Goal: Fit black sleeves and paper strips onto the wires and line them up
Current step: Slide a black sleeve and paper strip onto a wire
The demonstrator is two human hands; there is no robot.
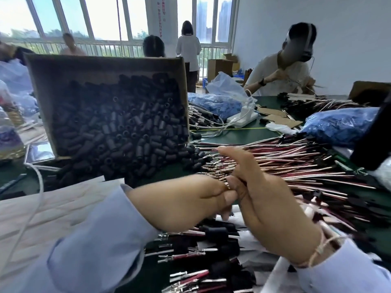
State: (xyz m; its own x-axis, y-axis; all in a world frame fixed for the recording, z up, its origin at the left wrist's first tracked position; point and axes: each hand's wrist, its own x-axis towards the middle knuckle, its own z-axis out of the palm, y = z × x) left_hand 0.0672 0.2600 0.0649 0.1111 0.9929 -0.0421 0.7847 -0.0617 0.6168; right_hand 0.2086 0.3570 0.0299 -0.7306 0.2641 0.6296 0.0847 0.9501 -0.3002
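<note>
Wire held between both hands, just above the table

The wire (226, 185), judged thin, light and springy, is pinched at its metal tip by the curled fingers of the left hand (179, 205) and gripped close behind by the right hand (268, 210). It is best held just behind the tip. Black sleeves (127, 132) are heaped in the box (105, 66) beyond, with loose wires (285, 163) fanned out to the right.

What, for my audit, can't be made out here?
1. Head view: the wire end, pinched between the left hand and right hand, which hide whether a sleeve is on it.
2. Head view: the sleeved wires, partly behind both hands and cut by the bottom edge.
3. Head view: paper strips, too blurred to pick out.
</note>
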